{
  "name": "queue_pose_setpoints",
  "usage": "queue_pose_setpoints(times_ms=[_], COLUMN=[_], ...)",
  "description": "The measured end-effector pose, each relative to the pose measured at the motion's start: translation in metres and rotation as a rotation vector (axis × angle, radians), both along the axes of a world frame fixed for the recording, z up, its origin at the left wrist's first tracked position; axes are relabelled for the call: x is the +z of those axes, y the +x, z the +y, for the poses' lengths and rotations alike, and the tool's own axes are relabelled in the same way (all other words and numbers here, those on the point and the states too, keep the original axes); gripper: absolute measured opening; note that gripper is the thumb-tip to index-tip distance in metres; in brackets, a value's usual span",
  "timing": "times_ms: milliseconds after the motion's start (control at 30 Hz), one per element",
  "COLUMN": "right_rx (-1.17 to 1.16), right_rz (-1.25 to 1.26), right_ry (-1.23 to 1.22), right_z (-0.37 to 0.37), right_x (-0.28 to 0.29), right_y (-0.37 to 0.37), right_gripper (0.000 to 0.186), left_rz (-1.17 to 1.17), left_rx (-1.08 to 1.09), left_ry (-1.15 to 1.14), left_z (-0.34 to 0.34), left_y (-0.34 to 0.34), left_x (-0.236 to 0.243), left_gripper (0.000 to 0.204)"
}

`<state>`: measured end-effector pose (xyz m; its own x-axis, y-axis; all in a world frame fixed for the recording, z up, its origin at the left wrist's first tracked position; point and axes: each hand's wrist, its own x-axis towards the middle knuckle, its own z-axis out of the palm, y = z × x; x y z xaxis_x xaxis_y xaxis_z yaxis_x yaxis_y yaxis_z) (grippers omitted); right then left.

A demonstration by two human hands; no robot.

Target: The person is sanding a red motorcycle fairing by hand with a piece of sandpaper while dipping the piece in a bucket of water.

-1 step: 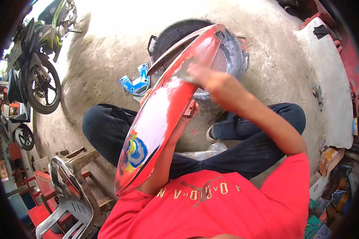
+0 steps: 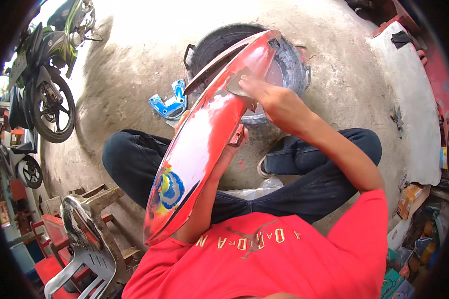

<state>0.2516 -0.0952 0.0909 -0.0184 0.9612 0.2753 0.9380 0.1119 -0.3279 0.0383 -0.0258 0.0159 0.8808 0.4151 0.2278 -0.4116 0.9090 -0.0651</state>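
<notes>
A long, curved motorcycle body panel (image 2: pixel 204 137) lies slanted across my lap, its far end over a black tub (image 2: pixel 197 52). Its red paint is worn to a whitish patch, with blue, grey and yellow rings near the lower end. From beneath, my left hand (image 2: pixel 233 150) supports the panel, its fingers curled around the edges and partly hidden. My right hand (image 2: pixel 277 99) is closed on a small grey piece of sandpaper (image 2: pixel 238 86), pressed against the upper part of the panel. A blue-and-white plastic part (image 2: pixel 172 106) rests on the floor beside the tub.
Motorcycles (image 2: pixel 50 97) stand at the left. Below them are a worn plastic chair (image 2: pixel 97 259) and wooden pieces (image 2: pixel 102 197). A pale slab (image 2: pixel 414 109) runs along the right, with a cardboard box (image 2: pixel 413 200) and clutter near its lower end.
My right hand, blurred before, has shifted slightly over the panel with the sandpaper and now shows sharply. The panel and my left hand stay in place.
</notes>
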Motion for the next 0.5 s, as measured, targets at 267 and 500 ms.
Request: queue_pose_setpoints(times_ms=[267,500], right_rx=[0.074,0.086], right_rz=[-0.080,-0.047], right_ry=[0.076,0.089], right_z=[-0.007,-0.011], right_x=[0.003,0.010], right_y=[-0.011,-0.024], right_gripper=[0.048,0.043], left_rz=[0.075,-0.046], left_rx=[0.027,0.016], left_ry=[-0.064,-0.039], left_z=[-0.003,-0.003], left_y=[-0.006,-0.005], left_x=[0.001,0.003], left_gripper=[0.049,0.046])
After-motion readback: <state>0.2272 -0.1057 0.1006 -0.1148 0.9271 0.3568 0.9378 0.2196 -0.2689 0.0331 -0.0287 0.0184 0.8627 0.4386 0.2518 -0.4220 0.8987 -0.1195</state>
